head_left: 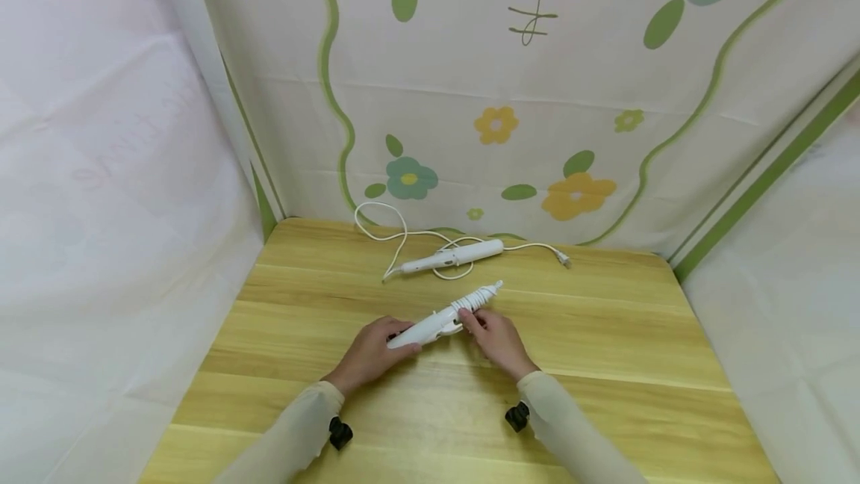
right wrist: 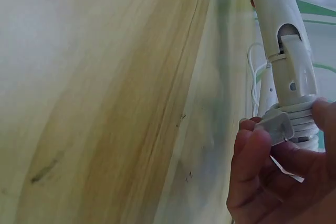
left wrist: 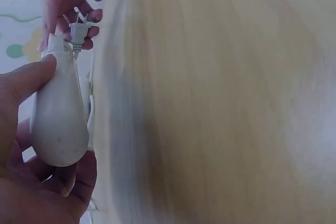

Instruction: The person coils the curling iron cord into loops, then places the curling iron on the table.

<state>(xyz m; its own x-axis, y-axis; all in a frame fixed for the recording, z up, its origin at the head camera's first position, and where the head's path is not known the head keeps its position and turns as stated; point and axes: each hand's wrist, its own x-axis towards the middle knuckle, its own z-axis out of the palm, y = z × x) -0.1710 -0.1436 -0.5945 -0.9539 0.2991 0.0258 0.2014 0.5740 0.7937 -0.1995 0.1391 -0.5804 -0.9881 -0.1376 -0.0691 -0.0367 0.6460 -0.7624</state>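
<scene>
A white curling iron point(head_left: 430, 327) is held at a slant over the table, its rounded end toward my left hand point(head_left: 372, 351). That hand grips the thick body, thumb on top and fingers underneath. White cord point(right wrist: 300, 115) is wound in several turns around the handle at the far end. There my right hand point(head_left: 499, 340) pinches the two-pronged plug point(right wrist: 279, 128) between thumb and fingers, close against the coils. In the left wrist view the prongs of the plug point(left wrist: 79, 31) stick up beside the right fingers.
Behind, near the table's back edge, lies a second white curling iron point(head_left: 480, 250). Its loose cord point(head_left: 405, 230) loops to the left, and its plug point(head_left: 563, 259) rests at the right. Printed cloth point(head_left: 443, 66) hangs behind the wooden table point(head_left: 605, 334).
</scene>
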